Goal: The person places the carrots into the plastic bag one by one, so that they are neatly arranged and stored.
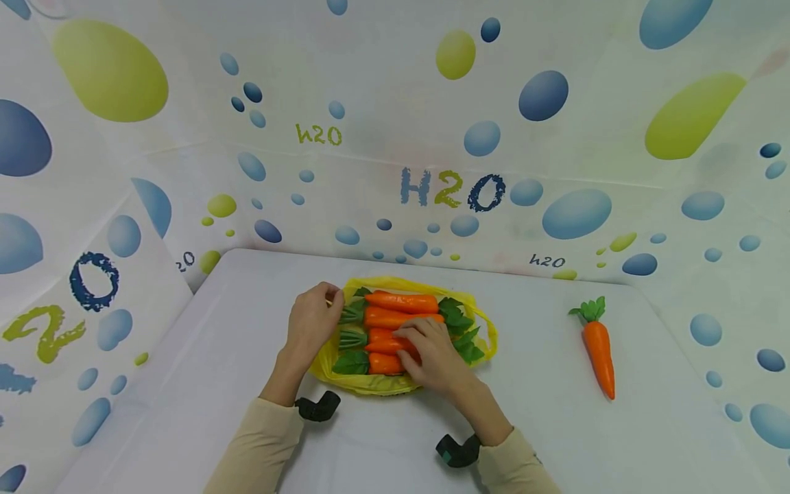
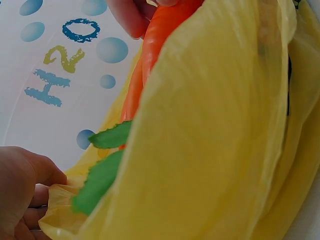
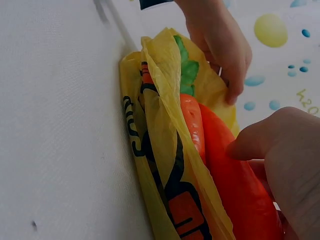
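Observation:
Several orange carrots (image 1: pixel 401 302) with green leafy tops lie side by side in an open yellow plastic bag (image 1: pixel 382 386) on the table. My left hand (image 1: pixel 311 319) is at the bag's left side, pinching its edge between thumb and fingers, as the left wrist view shows. From the right, my right hand (image 1: pixel 438 357) reaches over the bag and grips a carrot (image 3: pixel 240 190) near the front, thumb on one side and fingertips on the other. The hand and the bag's wall hide part of that carrot.
One more carrot (image 1: pixel 599 360) lies alone on the right of the white table (image 1: pixel 531 329), its leaves pointing away from me. A yellow bag handle (image 1: pixel 492 336) spreads out at the bag's right. Behind the table hangs a white sheet (image 1: pixel 382 82) printed with blue and green drops.

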A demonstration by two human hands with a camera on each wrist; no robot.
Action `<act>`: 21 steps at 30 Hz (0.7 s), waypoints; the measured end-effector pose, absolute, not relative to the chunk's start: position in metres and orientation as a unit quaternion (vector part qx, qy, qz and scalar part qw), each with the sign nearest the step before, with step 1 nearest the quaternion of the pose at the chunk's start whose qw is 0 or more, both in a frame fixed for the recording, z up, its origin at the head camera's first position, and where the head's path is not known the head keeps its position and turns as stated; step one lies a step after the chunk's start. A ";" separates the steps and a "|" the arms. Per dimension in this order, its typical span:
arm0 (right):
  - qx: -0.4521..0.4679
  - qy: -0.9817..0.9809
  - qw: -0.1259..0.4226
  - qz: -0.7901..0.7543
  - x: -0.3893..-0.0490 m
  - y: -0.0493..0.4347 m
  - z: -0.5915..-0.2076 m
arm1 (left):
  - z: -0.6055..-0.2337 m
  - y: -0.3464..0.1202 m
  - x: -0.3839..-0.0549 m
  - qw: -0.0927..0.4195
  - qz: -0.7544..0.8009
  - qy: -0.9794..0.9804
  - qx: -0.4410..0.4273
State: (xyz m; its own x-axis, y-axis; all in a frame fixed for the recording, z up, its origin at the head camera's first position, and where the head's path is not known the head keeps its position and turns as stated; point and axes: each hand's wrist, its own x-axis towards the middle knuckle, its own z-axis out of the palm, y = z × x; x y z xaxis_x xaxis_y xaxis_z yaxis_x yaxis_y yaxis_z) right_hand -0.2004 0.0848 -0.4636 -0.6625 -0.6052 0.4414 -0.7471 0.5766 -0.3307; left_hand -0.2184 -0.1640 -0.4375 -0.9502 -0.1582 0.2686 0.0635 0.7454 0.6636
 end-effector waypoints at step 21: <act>0.396 -0.873 0.134 0.252 -0.205 0.089 -0.468 | -0.438 -0.164 -0.219 0.156 -0.352 -0.922 0.026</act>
State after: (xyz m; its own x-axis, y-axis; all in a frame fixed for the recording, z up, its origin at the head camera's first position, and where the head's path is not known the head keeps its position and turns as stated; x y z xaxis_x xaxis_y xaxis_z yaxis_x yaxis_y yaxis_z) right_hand -0.2045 0.0893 -0.4676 -0.6511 -0.6229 0.4337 -0.7582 0.5600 -0.3339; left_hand -0.2188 -0.1641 -0.4376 -0.9498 -0.1575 0.2704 0.0628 0.7507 0.6577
